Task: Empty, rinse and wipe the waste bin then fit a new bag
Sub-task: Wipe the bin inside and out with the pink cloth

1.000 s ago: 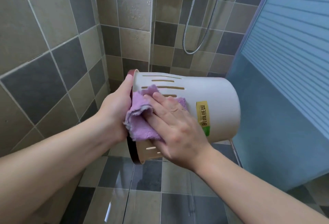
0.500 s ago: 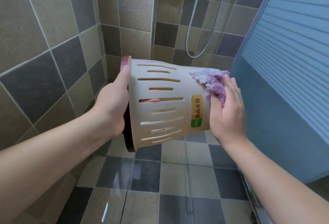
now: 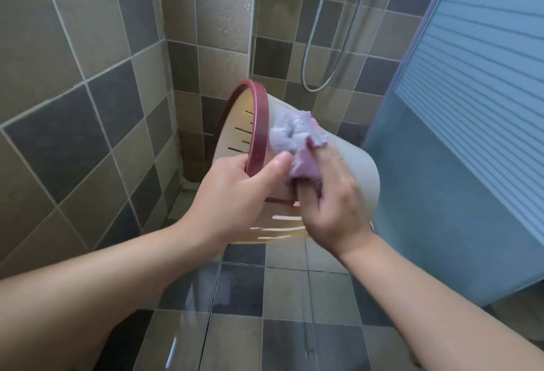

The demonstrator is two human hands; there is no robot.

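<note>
Left hand [image 3: 232, 194], bin [image 3: 353, 170] mouth leftward.

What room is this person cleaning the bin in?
Most likely a bathroom, in the shower corner. The walls and floor are tiled, a metal shower hose hangs on the wall, and a frosted blue screen stands at the right.

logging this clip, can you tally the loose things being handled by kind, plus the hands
Waste bin: 1
Purple cloth: 1
Hands: 2, left hand and right hand
Total: 4
</note>
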